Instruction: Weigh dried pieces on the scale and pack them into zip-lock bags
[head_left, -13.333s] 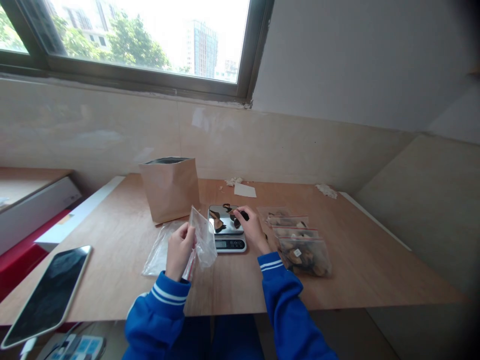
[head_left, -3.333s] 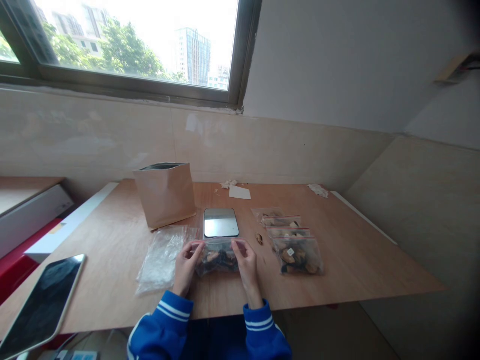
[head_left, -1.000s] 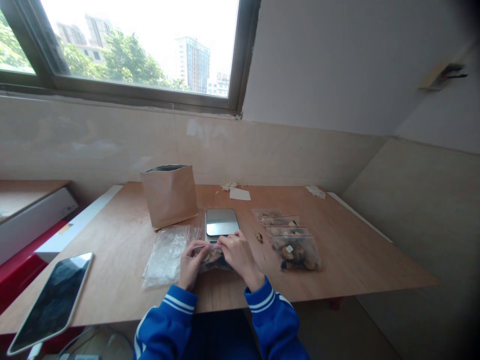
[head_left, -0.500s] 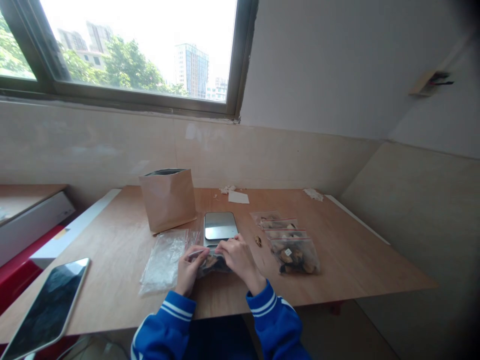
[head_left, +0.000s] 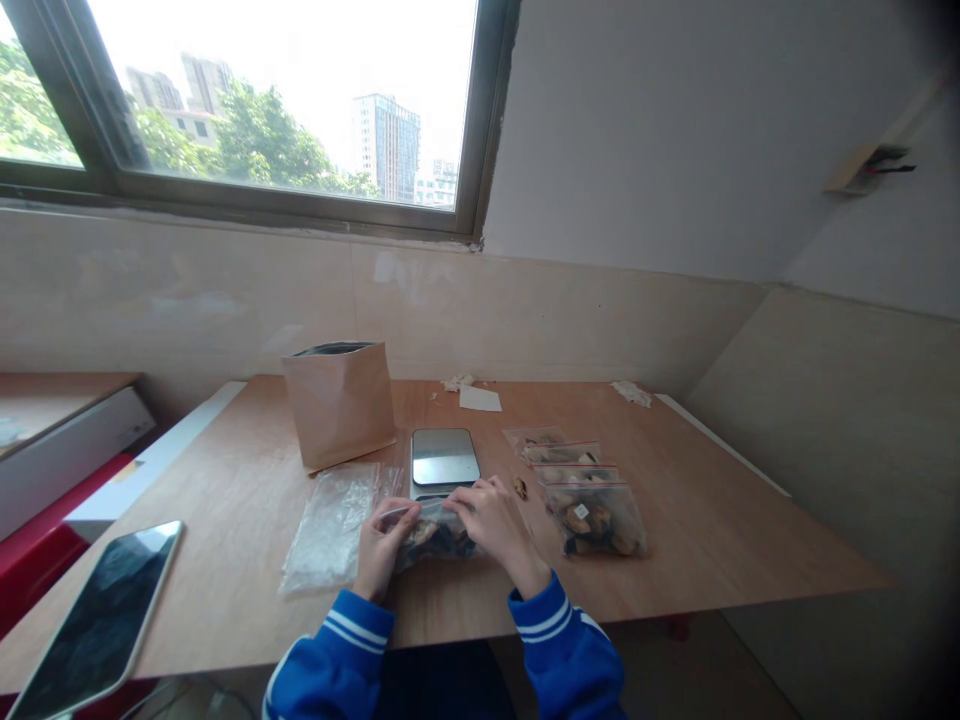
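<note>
A clear zip bag [head_left: 441,540] holding dark and tan dried pieces, perhaps dried mushrooms, lies near the table's front edge. My left hand [head_left: 384,540] pinches the left end of its top edge. My right hand [head_left: 491,520] has thumb and fingers closed on the same edge, farther right. Just behind the bag stands a small digital scale [head_left: 445,457] with a bare metal plate. To the right are several filled zip bags [head_left: 600,520] in an overlapping row. A single dried piece [head_left: 520,488] lies between them and the scale.
Flat unfilled zip bags [head_left: 330,530] lie left of my left hand. A brown paper pouch [head_left: 341,405] stands open behind them. A tablet [head_left: 101,610] rests at the left table edge. White paper [head_left: 480,399] and crumpled tissue [head_left: 631,393] lie at the back.
My right hand has slid right along the bag's top edge, away from my left hand. More of the bag shows between them. The view has shifted slightly.
</note>
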